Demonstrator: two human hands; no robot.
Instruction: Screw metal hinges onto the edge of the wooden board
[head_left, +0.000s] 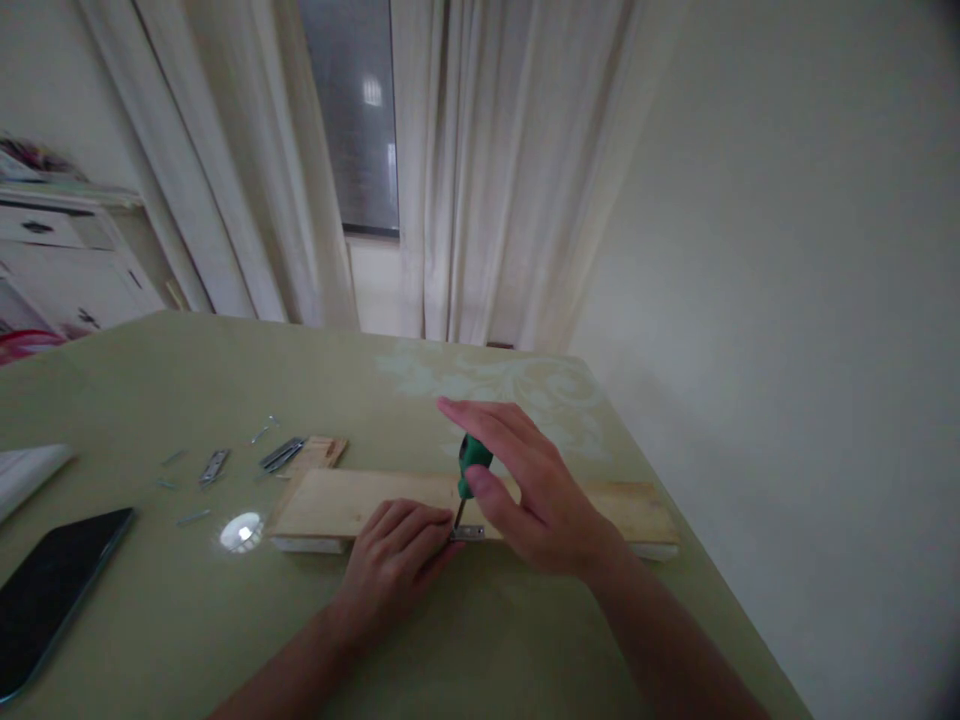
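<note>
A long pale wooden board (352, 505) lies across the green table (187, 620) in front of me. My right hand (532, 490) is wrapped round a green-handled screwdriver (471, 462), held upright with its tip on a small metal bracket (468, 533) at the board's near edge. My left hand (397, 555) rests curled on the board's near edge just left of the bracket, fingertips pressed beside the screwdriver's tip. Whether it pinches a screw is hidden.
Left of the board lie a small wooden block (319, 453), loose metal brackets (214, 466) and screws (193, 518). A dark phone (52, 585) sits at the near left. The table's right edge runs along a wall; curtains and a window stand behind.
</note>
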